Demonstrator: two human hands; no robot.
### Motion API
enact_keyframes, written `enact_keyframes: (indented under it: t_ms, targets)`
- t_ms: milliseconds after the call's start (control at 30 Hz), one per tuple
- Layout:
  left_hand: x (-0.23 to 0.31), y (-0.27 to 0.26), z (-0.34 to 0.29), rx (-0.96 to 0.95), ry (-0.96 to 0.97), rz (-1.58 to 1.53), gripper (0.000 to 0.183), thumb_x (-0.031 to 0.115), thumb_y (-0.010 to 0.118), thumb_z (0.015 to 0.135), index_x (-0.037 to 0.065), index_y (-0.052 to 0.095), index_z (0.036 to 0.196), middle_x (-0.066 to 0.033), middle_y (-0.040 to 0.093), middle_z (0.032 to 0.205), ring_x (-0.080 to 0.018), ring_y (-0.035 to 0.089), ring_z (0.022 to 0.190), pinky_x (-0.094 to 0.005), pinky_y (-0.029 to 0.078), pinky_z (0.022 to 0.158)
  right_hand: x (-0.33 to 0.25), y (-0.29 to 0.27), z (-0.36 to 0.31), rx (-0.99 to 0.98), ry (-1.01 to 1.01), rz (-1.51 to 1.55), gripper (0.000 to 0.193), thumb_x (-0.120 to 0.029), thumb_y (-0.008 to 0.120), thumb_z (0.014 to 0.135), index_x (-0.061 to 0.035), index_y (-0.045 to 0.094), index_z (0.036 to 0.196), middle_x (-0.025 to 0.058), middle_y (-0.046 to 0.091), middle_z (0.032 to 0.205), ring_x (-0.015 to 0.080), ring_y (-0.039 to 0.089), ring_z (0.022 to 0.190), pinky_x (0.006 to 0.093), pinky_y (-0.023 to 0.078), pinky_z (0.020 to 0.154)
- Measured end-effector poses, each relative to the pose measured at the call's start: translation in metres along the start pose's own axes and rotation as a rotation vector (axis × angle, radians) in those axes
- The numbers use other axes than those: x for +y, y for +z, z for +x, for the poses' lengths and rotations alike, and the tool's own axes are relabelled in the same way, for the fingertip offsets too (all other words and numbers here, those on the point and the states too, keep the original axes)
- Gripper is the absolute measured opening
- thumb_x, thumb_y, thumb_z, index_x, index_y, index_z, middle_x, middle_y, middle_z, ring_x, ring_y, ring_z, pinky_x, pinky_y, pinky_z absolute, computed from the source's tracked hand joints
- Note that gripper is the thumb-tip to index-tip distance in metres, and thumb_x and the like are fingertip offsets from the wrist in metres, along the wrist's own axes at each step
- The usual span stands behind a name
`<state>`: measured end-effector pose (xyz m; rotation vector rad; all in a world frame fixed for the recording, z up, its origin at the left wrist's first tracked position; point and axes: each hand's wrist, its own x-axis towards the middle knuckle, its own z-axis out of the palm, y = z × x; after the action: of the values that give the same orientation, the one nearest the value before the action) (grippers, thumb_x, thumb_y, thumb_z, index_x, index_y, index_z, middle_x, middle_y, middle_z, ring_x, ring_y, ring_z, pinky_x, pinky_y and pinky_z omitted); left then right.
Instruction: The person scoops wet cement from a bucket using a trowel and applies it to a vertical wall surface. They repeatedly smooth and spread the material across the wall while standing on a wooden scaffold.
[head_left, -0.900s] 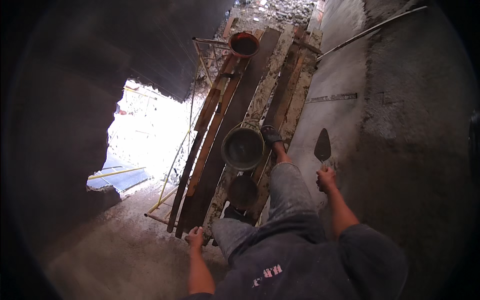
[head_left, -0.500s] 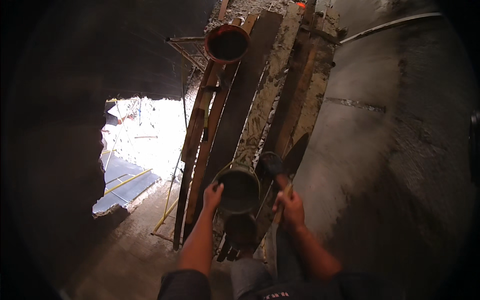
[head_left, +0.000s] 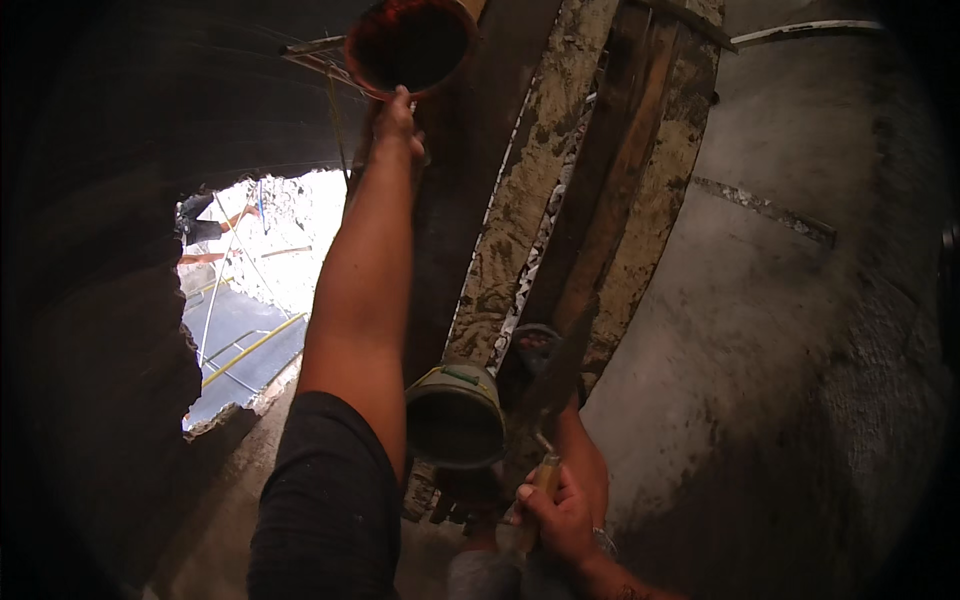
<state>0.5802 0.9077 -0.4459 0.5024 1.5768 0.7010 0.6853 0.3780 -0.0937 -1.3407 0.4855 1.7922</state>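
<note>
Touching the near edge of a red-rimmed bucket (head_left: 372, 40), the left hand (head_left: 398, 128) lies at the end of a straight forearm, its fingers at the rim; how firmly they grip, I cannot tell, since the hand is blurred and partly turned away. That bucket stands at the top of the view, left of centre, its inside dark. Low and right of centre, the right hand (head_left: 562, 512) is wrapped around the wooden handle (head_left: 547, 475) of a pointed trowel (head_left: 562, 375), whose dark blade slants up and away over the boards. Just left of the trowel sits a pale green bucket (head_left: 438, 386) with a yellow-green bail handle (head_left: 461, 376), its mouth toward the camera and its inside shadowed. A sandalled foot (head_left: 535, 345) shows beside the blade. Long planks run up the middle, one of them a mud-caked plank (head_left: 515, 200). To the right rises a patchy grey wall (head_left: 730, 330) bearing a narrow metal strip (head_left: 765, 209). Through a bright, ragged opening at the left, another person (head_left: 203, 230) is partly seen above a yellow pole (head_left: 253, 349)
</note>
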Motion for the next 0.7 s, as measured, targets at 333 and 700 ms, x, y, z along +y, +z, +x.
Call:
enact_keyframes:
  t_ms: [333, 700]
  targets:
    - [-0.004, 0.040, 0.019, -0.163, 0.116, -0.333, 0.032, 0.033, 0.065, 0.104, 0.013, 0.053, 0.126, -0.0069, 0.063, 0.110, -0.0269, 0.063, 0.105, -0.0503, 0.049, 0.101, -0.022, -0.006, 0.002, -0.008, 0.081, 0.137, 0.022, -0.009, 0.065, 0.100, -0.0050, 0.049, 0.114, 0.0055, 0.061, 0.089, 0.0138, 0.064, 0.075, 0.0321, 0.056, 0.068]
    - [-0.017, -0.016, -0.134, -0.129, 0.039, -0.170, 0.021, 0.017, 0.076, 0.090, 0.009, 0.058, 0.095, -0.0072, 0.064, 0.073, -0.0223, 0.066, 0.061, -0.0397, 0.059, 0.058, 0.009, -0.013, -0.003, 0.030, -0.038, -0.043, 0.016, -0.012, 0.064, 0.098, -0.0057, 0.052, 0.106, 0.0079, 0.061, 0.083, 0.0188, 0.061, 0.067, 0.0337, 0.053, 0.064]
